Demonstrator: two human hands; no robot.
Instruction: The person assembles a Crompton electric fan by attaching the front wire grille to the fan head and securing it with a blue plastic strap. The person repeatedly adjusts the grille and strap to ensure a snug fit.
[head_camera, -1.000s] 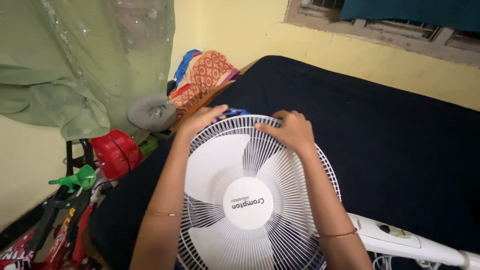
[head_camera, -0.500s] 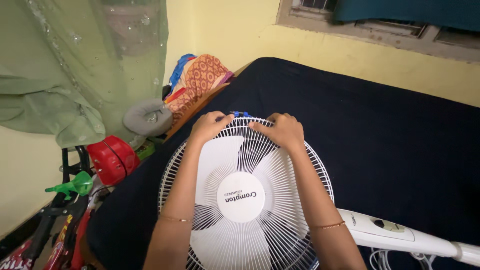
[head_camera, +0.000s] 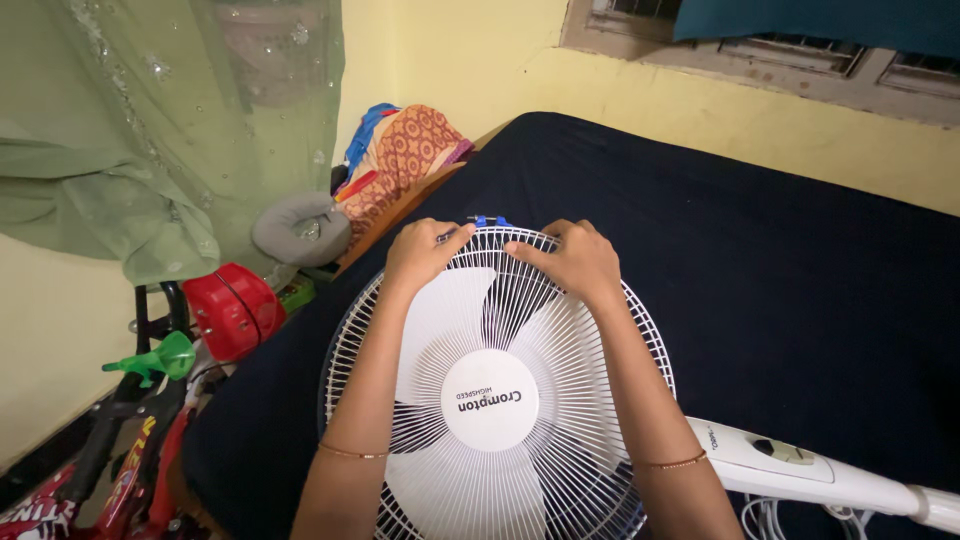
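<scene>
A white pedestal fan lies face up on a dark blue bed (head_camera: 760, 250). Its round wire grille (head_camera: 560, 350) covers white blades and a round white hub (head_camera: 490, 400). My left hand (head_camera: 425, 252) rests on the far left part of the grille rim. My right hand (head_camera: 572, 258) presses on the far right part of the rim. Between the two hands a small blue clip (head_camera: 488, 221) sits on the rim's far edge. The fan's white stem with its switch panel (head_camera: 780, 462) runs off to the lower right.
Folded patterned cloth (head_camera: 405, 155) lies at the bed's far left corner beside a grey pad (head_camera: 300, 228). A red helmet (head_camera: 230, 305), a green horn (head_camera: 160, 360) and a red cycle (head_camera: 110, 470) stand left of the bed. Green curtain (head_camera: 150, 120) hangs on the left wall.
My left hand has come from the blue clip onto the grille rim. Both hands now lie flat on the far edge, and the fan has shifted slightly under them.
</scene>
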